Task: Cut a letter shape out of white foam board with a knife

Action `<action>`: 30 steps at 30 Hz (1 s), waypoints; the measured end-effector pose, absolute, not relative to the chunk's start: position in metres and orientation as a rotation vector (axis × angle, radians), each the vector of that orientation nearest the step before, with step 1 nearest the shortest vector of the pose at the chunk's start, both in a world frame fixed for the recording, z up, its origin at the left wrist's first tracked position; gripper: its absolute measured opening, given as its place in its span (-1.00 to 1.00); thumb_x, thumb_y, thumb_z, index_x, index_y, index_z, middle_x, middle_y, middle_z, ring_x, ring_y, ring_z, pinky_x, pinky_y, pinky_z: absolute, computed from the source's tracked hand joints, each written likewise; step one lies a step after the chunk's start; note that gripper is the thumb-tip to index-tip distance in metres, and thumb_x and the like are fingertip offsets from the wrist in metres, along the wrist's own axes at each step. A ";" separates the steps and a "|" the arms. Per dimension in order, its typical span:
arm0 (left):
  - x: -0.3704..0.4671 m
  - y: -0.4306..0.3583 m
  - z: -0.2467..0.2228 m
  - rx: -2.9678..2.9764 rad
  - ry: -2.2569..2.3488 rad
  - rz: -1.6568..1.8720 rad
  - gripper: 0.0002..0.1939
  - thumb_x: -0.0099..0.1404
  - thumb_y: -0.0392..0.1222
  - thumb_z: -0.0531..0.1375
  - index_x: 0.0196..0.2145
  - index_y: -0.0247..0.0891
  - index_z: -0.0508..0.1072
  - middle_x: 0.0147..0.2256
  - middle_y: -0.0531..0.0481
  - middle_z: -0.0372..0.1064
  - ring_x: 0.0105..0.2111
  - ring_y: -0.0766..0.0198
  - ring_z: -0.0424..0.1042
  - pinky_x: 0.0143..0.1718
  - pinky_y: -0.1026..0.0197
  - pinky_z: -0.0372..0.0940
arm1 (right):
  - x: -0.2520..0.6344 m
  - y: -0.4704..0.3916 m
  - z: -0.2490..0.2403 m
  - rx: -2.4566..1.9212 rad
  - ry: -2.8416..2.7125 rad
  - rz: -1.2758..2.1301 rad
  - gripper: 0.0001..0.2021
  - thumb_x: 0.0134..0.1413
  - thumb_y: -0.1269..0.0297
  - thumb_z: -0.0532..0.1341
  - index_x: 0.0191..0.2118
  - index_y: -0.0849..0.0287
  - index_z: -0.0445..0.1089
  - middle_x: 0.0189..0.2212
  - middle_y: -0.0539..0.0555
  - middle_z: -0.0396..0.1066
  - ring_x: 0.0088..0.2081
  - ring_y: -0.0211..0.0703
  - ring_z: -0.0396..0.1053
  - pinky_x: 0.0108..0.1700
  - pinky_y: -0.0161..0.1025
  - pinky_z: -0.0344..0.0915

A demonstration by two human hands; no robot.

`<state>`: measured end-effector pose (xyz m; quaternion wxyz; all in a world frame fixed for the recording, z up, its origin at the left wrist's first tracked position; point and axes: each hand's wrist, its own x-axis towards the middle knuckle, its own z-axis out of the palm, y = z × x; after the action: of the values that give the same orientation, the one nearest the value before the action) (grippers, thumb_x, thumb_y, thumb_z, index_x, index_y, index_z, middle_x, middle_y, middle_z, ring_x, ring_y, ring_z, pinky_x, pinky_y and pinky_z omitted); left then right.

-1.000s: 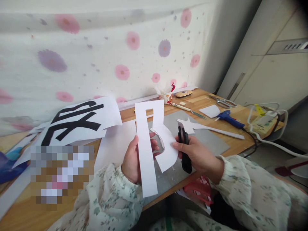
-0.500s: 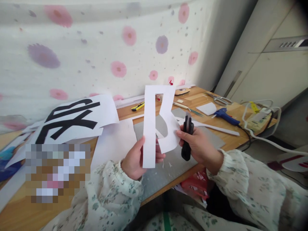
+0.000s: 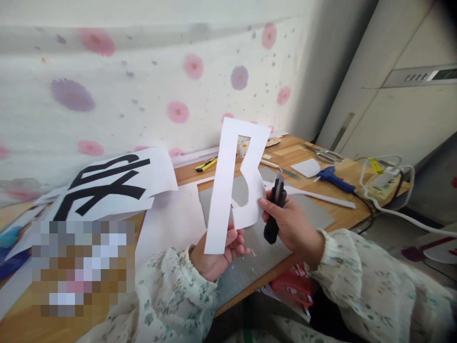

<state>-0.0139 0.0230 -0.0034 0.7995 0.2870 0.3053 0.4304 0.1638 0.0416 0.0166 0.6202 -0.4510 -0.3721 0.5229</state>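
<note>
A white paper cutout (image 3: 216, 205), shaped like a letter with a long straight stem and a curved side, stands upright in front of me. My right hand (image 3: 294, 224) is closed around a black utility knife (image 3: 274, 207) whose blade points up. Its thumb and fingertip also pinch the cutout's curved edge. Behind and below the stem's lower end, my left hand (image 3: 217, 255) is turned palm up, fingers loosely curled and apart. The stem covers part of that hand. Under both hands lies a grey cutting mat (image 3: 257, 267) with small white paper scraps.
Left on the wooden table (image 3: 357, 197) is a sheet with black letters (image 3: 117, 176). Behind the cutout lie a yellow cutter (image 3: 206, 165) and a paper cup (image 3: 243, 148). Scissors (image 3: 324, 154), a blue glue gun (image 3: 335, 178) and a power strip (image 3: 385, 181) with cables sit right. A red container (image 3: 293, 286) is below the edge.
My left hand has let go of the stem and moved lower, its thumb off the paper's front. The cutout has tilted to the right at its top, held by my right hand.
</note>
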 end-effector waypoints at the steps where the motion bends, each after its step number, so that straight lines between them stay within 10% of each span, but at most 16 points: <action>1: -0.014 0.023 -0.005 0.594 0.654 0.939 -0.69 -0.08 -0.20 0.49 -0.42 -0.30 0.47 -0.54 0.07 0.43 -0.61 0.39 0.36 -0.40 0.15 0.45 | 0.163 0.042 0.016 -1.042 -0.862 1.195 -0.62 -0.24 0.07 0.44 -0.35 0.16 0.35 -0.67 -0.15 0.24 -0.60 -0.32 0.16 -0.51 -0.32 0.09; 30: -0.014 0.020 -0.004 0.515 0.513 1.020 -0.74 -0.05 -0.28 0.46 -0.60 -0.27 0.42 -0.67 0.18 0.24 -0.64 0.50 0.16 -0.35 0.26 0.43 | 0.167 0.039 0.018 -0.967 -1.082 1.190 -0.63 -0.15 0.04 0.39 -0.43 0.17 0.27 -0.63 -0.15 0.18 -0.55 -0.34 0.09 -0.46 -0.33 0.04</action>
<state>-0.0138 0.0202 -0.0041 0.8102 0.2411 0.2399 0.4774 0.1668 0.0391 0.0176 0.5913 -0.4155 -0.4651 0.5113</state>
